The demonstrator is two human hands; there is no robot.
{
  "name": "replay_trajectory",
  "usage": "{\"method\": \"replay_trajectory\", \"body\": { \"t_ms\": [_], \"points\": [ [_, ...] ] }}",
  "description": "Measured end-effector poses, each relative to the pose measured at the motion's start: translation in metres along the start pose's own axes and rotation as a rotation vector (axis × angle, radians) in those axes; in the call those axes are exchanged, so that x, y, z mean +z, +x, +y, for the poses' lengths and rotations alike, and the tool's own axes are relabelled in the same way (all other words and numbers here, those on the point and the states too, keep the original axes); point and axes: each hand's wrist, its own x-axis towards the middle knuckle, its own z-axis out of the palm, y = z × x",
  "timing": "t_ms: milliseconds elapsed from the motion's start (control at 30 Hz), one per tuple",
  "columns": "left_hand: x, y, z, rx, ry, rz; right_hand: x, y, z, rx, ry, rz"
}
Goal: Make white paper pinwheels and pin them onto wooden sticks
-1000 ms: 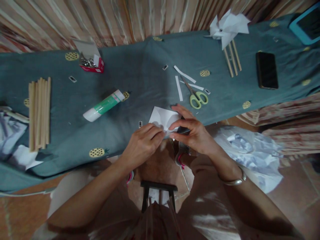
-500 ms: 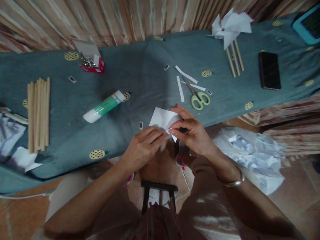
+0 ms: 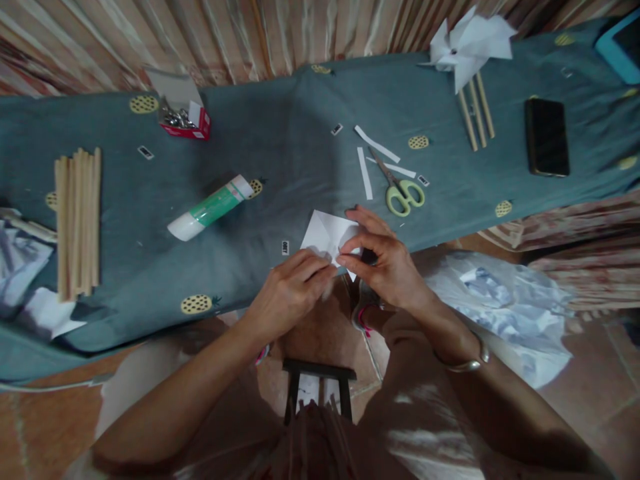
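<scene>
Your left hand [image 3: 293, 287], knuckles up, and your right hand [image 3: 390, 267], upper fingers [image 3: 371, 219] arched, angle in from both sides, pinching the creased white paper [image 3: 319, 231] between them at the counter's [image 3: 295, 140] near edge.

Looks like a room in a home, not a workshop; beyond both hands, pleated, patterned curtain fabric [image 3: 225, 40]; under and around the left hand [image 3: 293, 290], a blue-green cloth [image 3: 280, 133] printed with pineapples, domestic in style; below the hands, a reddish tiled floor [image 3: 320, 327] and a low dark stool [image 3: 319, 369]; beyond the right hand [image 3: 387, 263], off to its right, a phone [image 3: 547, 137].
</scene>
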Motion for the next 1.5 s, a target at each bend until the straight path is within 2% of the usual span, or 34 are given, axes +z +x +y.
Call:
{"method": "replay_trajectory", "body": {
  "t_ms": [1167, 1500],
  "points": [
    [0.0052, -0.0017, -0.0023, -0.058, -0.019, 0.023, 0.0038, -0.0015, 0.0002, -0.012, -0.021, 0.016],
    [0.0035, 0.0003, -0.0007, -0.04, 0.014, 0.03, 0.0081, -0.0058, -0.0012, -0.063, -0.048, 0.033]
  ]
}}
